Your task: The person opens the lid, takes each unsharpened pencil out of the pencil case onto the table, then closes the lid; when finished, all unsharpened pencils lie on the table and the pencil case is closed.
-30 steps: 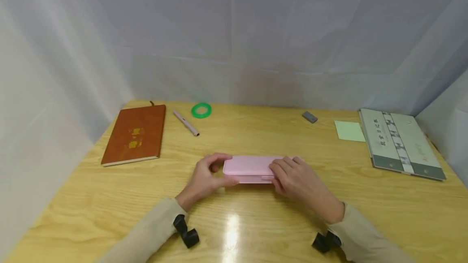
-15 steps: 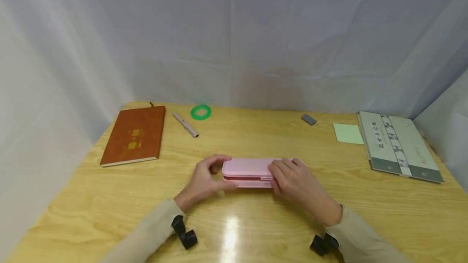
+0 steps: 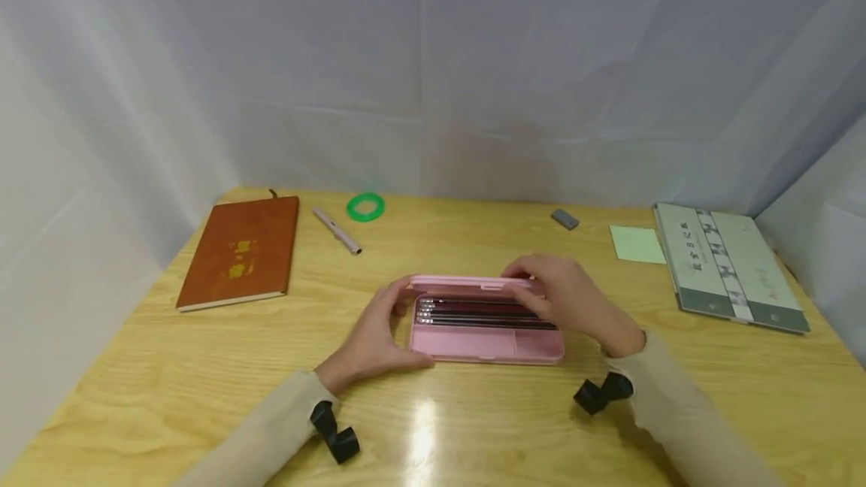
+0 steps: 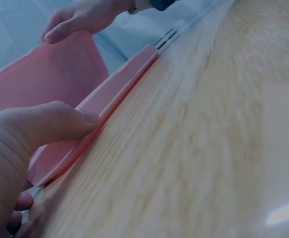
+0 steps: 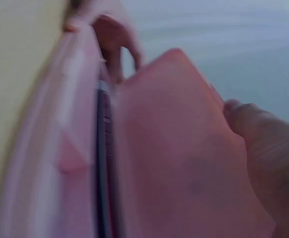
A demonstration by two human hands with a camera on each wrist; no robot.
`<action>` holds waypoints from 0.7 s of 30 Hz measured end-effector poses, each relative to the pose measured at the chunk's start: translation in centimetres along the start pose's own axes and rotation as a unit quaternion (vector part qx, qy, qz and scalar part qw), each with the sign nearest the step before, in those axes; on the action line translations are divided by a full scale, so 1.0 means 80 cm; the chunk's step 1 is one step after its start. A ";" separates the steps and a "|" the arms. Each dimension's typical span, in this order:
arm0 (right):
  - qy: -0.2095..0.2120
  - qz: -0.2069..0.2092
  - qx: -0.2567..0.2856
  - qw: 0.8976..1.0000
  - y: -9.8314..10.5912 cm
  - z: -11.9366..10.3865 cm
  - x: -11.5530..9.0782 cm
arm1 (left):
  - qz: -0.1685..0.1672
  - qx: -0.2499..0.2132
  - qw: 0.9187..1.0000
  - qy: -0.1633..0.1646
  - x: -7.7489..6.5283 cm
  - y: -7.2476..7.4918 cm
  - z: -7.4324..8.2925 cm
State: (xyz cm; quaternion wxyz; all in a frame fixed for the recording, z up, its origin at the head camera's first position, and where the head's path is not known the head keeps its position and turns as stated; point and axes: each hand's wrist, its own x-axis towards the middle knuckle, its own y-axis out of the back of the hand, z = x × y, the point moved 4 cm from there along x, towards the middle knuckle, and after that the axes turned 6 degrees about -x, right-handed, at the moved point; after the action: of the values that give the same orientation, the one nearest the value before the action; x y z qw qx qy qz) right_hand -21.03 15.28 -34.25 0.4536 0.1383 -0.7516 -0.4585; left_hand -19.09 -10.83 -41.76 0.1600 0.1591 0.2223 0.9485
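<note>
A pink pencil case (image 3: 467, 342) lies on the wooden table with its lid (image 3: 460, 282) tilted up along the far side. Several dark pencils (image 3: 473, 316) with silvery ends lie in its rear part; a divider splits the front part. My left hand (image 3: 376, 333) grips the case's left end, thumb (image 4: 60, 124) on the front wall and fingers behind. My right hand (image 3: 564, 295) pinches the lid's edge toward its right end, with the thumb (image 5: 246, 119) at the edge in the right wrist view.
A brown notebook (image 3: 240, 250), a pen (image 3: 337, 231) and a green tape ring (image 3: 365, 207) lie at the back left. At the back right are a grey eraser-like block (image 3: 564, 219), a pale green note (image 3: 637, 244) and a grey-green notebook (image 3: 727, 261).
The lid has swung up and back from nearly closed, uncovering the pencils. My right hand has risen with it, while my left hand stays at the case's left end.
</note>
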 end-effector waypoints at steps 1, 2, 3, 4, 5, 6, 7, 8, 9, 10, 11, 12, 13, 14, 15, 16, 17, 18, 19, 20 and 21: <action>-0.026 -0.025 0.019 0.999 0.001 0.008 0.006 | 0.001 0.002 1.000 -0.002 0.000 0.000 0.000; -0.054 -0.048 0.038 0.997 0.001 0.016 0.012 | 0.003 0.003 1.000 -0.003 0.000 0.001 0.000; -0.084 -0.069 0.061 0.992 0.000 0.024 0.018 | 0.003 0.005 1.000 -0.001 0.000 0.001 0.000; -0.107 -0.084 0.084 0.987 -0.001 0.033 0.023 | 0.005 0.007 1.000 0.001 0.001 0.001 0.000; -0.128 -0.095 0.104 0.982 -0.002 0.042 0.028 | 0.004 0.009 1.000 0.004 0.001 0.001 0.001; -0.145 -0.103 0.120 0.977 -0.004 0.051 0.033 | 0.004 0.012 1.000 0.008 0.002 0.001 0.001; -0.156 -0.109 0.133 0.973 -0.007 0.059 0.039 | 0.003 0.017 1.000 0.014 0.002 0.001 0.001; -0.166 -0.113 0.140 0.970 -0.010 0.067 0.043 | 0.001 0.020 1.000 0.017 0.003 0.002 0.001; -0.175 -0.115 0.143 0.967 -0.014 0.075 0.048 | -0.002 0.021 1.000 0.018 0.004 0.002 0.002; -0.183 -0.118 0.137 0.966 -0.017 0.083 0.050 | -0.004 0.022 1.000 0.018 0.006 0.001 0.003; -0.189 -0.122 0.131 0.965 -0.020 0.090 0.052 | -0.007 0.023 1.000 0.019 0.008 0.001 0.003; -0.194 -0.126 0.125 0.965 -0.024 0.096 0.054 | -0.009 0.024 0.999 0.019 0.009 0.001 0.004; -0.197 -0.131 0.118 0.964 -0.028 0.100 0.055 | -0.010 0.026 0.999 0.020 0.010 0.001 0.004; -0.200 -0.135 0.111 0.964 -0.032 0.104 0.056 | -0.012 0.027 0.999 0.022 0.011 0.001 0.004; -0.200 -0.136 0.106 0.965 -0.034 0.105 0.057 | -0.012 0.031 0.999 0.026 0.011 0.001 0.005; -0.196 -0.132 0.095 0.967 -0.037 0.106 0.056 | -0.013 0.036 0.999 0.031 0.010 0.001 0.004; -0.188 -0.126 0.084 0.970 -0.038 0.104 0.056 | -0.014 0.041 0.998 0.035 0.009 0.001 0.003; -0.178 -0.116 0.070 0.975 -0.038 0.101 0.055 | -0.015 0.044 0.998 0.039 0.007 0.001 0.002; -0.164 -0.099 0.049 0.980 -0.036 0.096 0.055 | -0.016 0.046 0.998 0.042 0.006 0.001 0.001; -0.146 -0.078 0.027 0.986 -0.034 0.090 0.054 | -0.016 0.047 0.998 0.043 0.005 0.001 0.000; -0.127 -0.054 0.004 0.990 -0.030 0.082 0.053 | -0.016 0.047 0.998 0.043 0.004 0.001 -0.001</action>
State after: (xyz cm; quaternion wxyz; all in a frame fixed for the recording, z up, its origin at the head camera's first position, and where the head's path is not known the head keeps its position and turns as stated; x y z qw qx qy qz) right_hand -29.17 15.03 -34.99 0.3289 0.1209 -0.7962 -0.4932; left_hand -19.40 -10.78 -41.73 0.1582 0.1216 0.2754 0.9404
